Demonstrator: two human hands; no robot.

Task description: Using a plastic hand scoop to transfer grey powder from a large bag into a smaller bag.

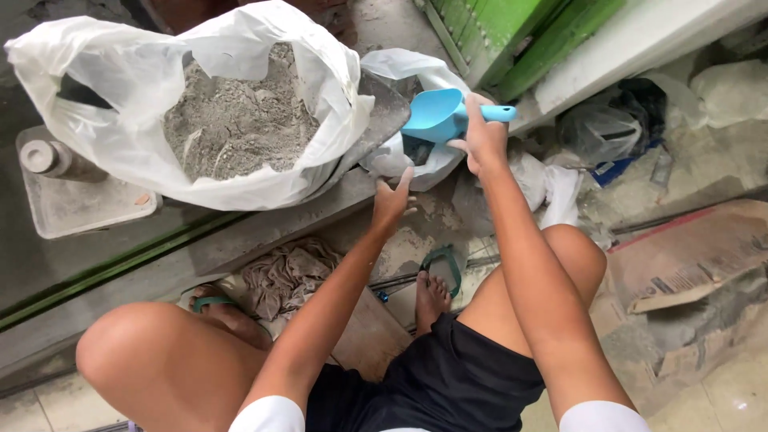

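Observation:
My right hand (482, 138) grips the handle of a light blue plastic scoop (438, 114), held over a small white plastic bag (416, 152). My left hand (392, 196) touches the lower edge of that small bag, fingers spread. To the left stands a large white plastic bag (104, 96), wide open and filled with grey powder (236, 120). A dark flat metal piece (382, 112) leans between the two bags.
I squat with both knees out, feet in green sandals (442, 268). A crumpled rag (282, 274) lies by the left foot. A grey tray with a small jar (48, 160) sits far left. Green door frame (512, 40), plastic bags and torn cardboard (688, 256) lie right.

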